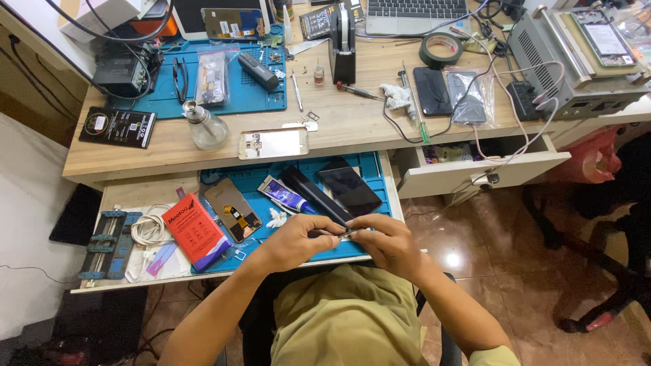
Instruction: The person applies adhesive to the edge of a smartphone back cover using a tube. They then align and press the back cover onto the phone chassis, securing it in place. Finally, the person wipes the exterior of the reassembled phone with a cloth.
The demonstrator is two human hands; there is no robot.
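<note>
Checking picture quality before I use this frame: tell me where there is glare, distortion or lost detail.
Head view: a bright lamp glint on the glossy floor tiles; the desk edge bows from wide-angle distortion; the small part pinched between the left hand and right hand is too small to make out; lighting otherwise even, shadows soft.

1 head view, steeply downward, near the hands (349, 238), facing desk (352, 125)

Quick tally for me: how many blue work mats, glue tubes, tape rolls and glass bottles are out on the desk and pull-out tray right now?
Blue rubber work mats: 2, upper desk and pull-out tray
White and blue glue tube: 1
Black tape roll: 1
Clear glass bottle: 1
Total: 5
</note>
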